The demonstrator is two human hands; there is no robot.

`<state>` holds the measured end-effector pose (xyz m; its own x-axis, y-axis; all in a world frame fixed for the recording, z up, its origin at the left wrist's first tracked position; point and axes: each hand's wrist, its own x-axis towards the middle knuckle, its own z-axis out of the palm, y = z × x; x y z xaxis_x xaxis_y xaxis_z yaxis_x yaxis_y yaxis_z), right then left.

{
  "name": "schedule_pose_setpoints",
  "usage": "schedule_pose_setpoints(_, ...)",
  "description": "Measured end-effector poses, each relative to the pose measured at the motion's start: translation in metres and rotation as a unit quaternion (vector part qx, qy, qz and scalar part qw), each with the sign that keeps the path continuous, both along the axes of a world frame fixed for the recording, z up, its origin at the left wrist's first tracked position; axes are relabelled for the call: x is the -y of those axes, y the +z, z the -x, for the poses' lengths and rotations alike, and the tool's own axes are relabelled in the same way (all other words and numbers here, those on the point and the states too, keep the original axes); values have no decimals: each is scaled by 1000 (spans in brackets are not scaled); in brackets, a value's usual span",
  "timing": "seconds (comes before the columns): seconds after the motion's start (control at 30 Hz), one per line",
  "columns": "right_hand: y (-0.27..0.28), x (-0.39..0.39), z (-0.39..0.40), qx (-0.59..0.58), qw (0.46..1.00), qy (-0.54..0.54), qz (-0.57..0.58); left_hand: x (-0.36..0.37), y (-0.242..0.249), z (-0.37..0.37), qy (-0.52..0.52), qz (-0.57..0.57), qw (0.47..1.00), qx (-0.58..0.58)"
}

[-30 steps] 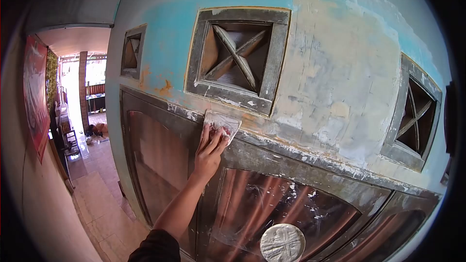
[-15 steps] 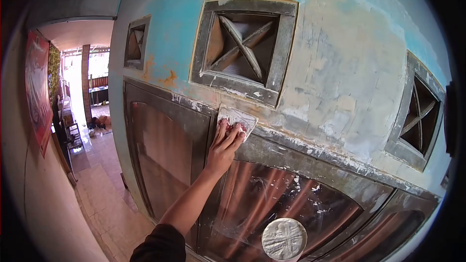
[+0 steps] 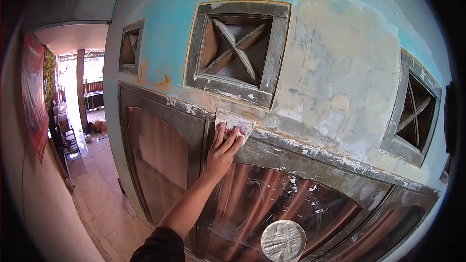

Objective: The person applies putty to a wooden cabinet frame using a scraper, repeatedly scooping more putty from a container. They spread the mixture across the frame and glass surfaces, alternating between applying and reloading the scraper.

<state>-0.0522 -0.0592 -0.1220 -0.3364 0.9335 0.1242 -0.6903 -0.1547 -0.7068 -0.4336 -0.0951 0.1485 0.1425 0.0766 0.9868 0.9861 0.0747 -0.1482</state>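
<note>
My left hand [image 3: 225, 148] reaches up from the lower left in a dark sleeve. Its fingers press on a flat, putty-smeared spreader [image 3: 235, 122] with reddish marks. The spreader lies against the wall just above the wooden frame [image 3: 276, 141], below the square vent [image 3: 237, 51] with crossed slats. At the bottom is a round container [image 3: 283, 240] of pale putty with a grooved surface; what supports it is hidden. My right hand does not show.
The wall has turquoise paint [image 3: 167, 43] and a large beige patch [image 3: 335, 68]. White flakes dot the dark glass panel [image 3: 286, 204]. Smaller vents flank the central one. A tiled passage [image 3: 97, 199] runs along the left, past a red poster [image 3: 35, 97].
The view has shifted slightly, so the wall and vents sit a little further left. My left hand and the spreader keep nearly the same place on the wall.
</note>
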Motion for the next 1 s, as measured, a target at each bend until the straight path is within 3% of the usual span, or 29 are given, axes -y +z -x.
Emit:
schedule_pose_setpoints(0.27, 5, -2, 0, 1, 999, -8, -37, 11, 42, -11, -32, -48, 998, 5)
schedule_pose_setpoints(0.57, 11, 11, -1, 14, 999, -16, -28, 3, 6, -5, -5, 7, 1000, -6)
schedule_pose_setpoints(0.63, 17, 11, 0, 23, 998, -37, -43, 8, 5, -7, -10, -33, 999, -21)
schedule_pose_setpoints(0.77, 3, 0, -3, 33, 998, -42, -38, 17, 50, -25, 3, -59, 998, 0)
schedule_pose_setpoints(1.0, -3, -3, -10, 18, 999, -29, -26, -6, 13, -10, -2, -14, 1000, -13)
